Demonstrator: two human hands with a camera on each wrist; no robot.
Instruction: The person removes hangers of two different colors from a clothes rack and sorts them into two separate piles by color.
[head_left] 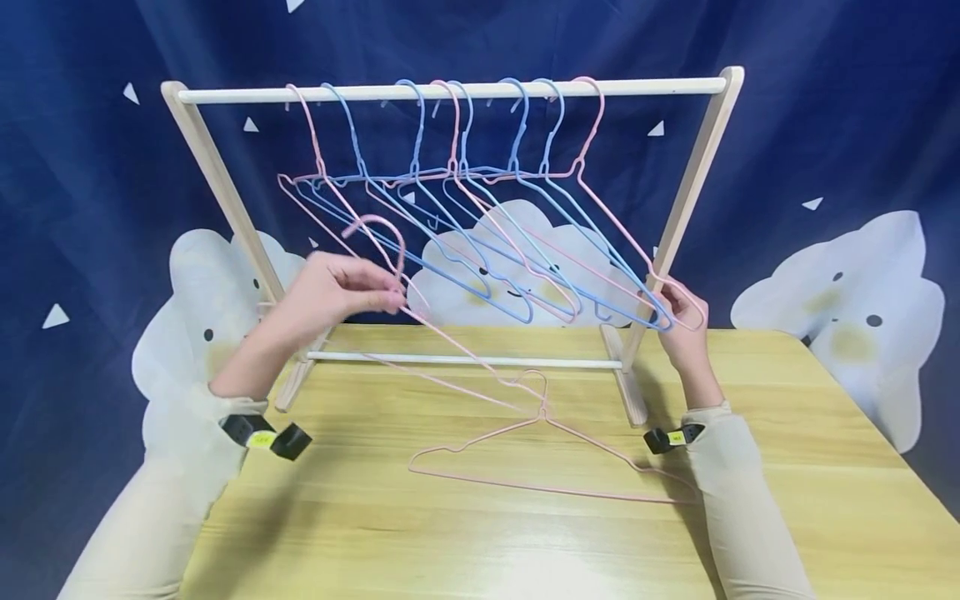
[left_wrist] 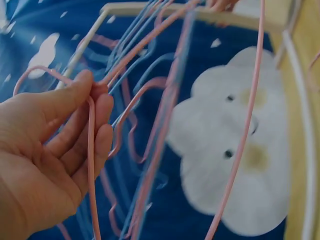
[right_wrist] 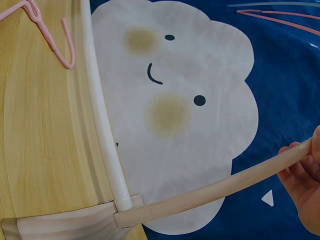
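Observation:
My left hand (head_left: pixel 330 287) pinches a pink clothes hanger (head_left: pixel 450 337) at its neck between thumb and fingers. The hook rises above the fingertips, and the hanger slants down to the right in front of the rack. In the left wrist view the thumb of the left hand (left_wrist: pixel 55 135) presses against the neck. At the other side, my right hand (head_left: pixel 686 333) grips the right post (head_left: pixel 686 192) of the wooden rack, low down. The right wrist view shows its fingers wrapped round that post (right_wrist: pixel 215 189). Several pink and blue hangers hang from the white top rail (head_left: pixel 247 96).
Another pink hanger (head_left: pixel 546 387) lies on the wooden table (head_left: pixel 360 533), before the rack. The rack's lower white rail (head_left: pixel 465 360) runs just above the tabletop between the two feet. Behind hangs a dark blue curtain (head_left: pixel 825 100) with white cloud faces.

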